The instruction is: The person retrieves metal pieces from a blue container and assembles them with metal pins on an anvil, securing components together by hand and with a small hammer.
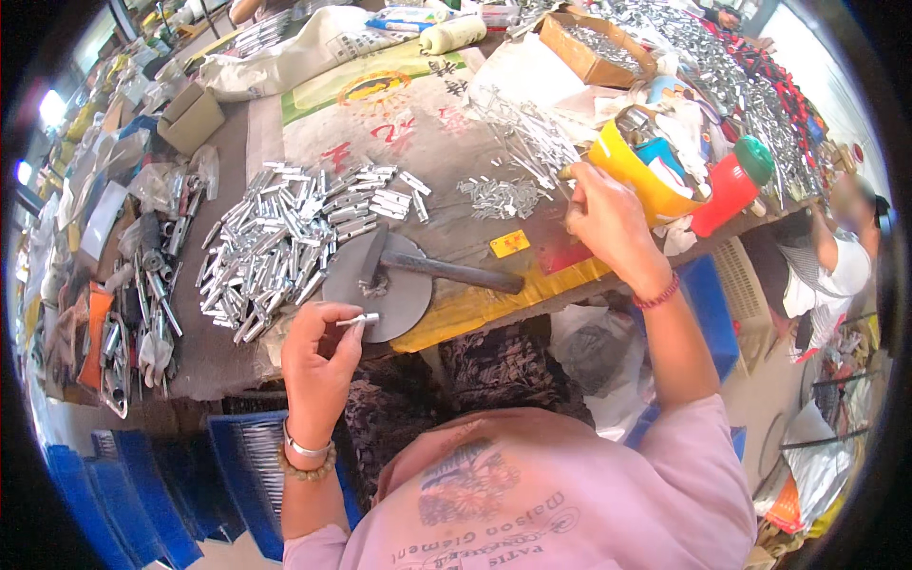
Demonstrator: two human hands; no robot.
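Note:
My left hand (321,353) is closed near the table's front edge, pinching a small silver metal pin (359,320) with a thicker end between thumb and forefinger. Beside it lies a round grey metal plate (410,309), and a hammer (454,272) with a dark handle rests across that. My right hand (610,217) is closed at the near end of a bundle of thin metal rods (527,142); whatever its fingertips grip is too small to make out. Short metal tubes (271,242) form a large heap beyond my left hand. Left of my right hand sits a pile of tiny metal pieces (501,198).
A yellow container (627,171) and a red bottle with a green cap (727,195) stand right of my right hand. Farther back is a cardboard box of small metal parts (594,52). Tools (152,275) crowd the left side. Blue bins (247,456) stand below the table.

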